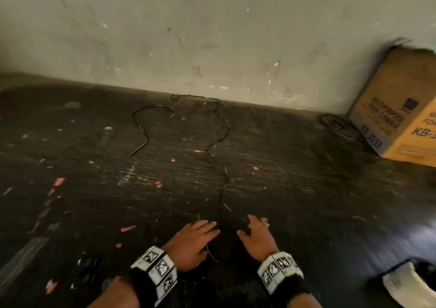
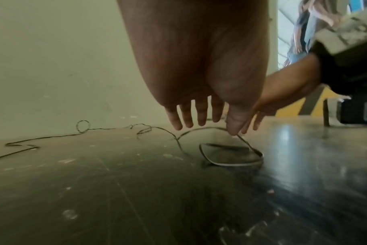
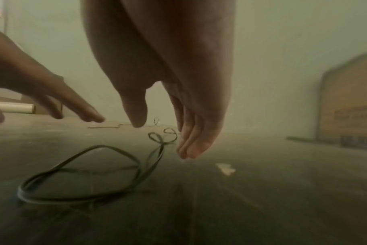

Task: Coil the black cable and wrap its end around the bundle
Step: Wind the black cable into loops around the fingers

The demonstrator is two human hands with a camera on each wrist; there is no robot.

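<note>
A thin black cable point(image 1: 139, 148) snakes over the dark floor from the wall down to my hands. Its near end lies in a flat loop point(image 2: 237, 165) on the floor between them, also seen in the right wrist view point(image 3: 107, 146). My left hand point(image 1: 195, 239) hovers over the loop with straight fingers point(image 2: 201, 121), its thumb tip touching a raised strand. My right hand point(image 1: 256, 234) is just right of the loop, fingers point(image 3: 191, 149) straight and pointing down, holding nothing.
A cardboard box point(image 1: 401, 109) leans on the wall point(image 1: 212, 36) at the right, with a dark coiled thing point(image 1: 335, 124) beside it. A white object point(image 1: 401, 284) lies at the bottom right. Red and white scraps point(image 1: 128, 228) litter the floor.
</note>
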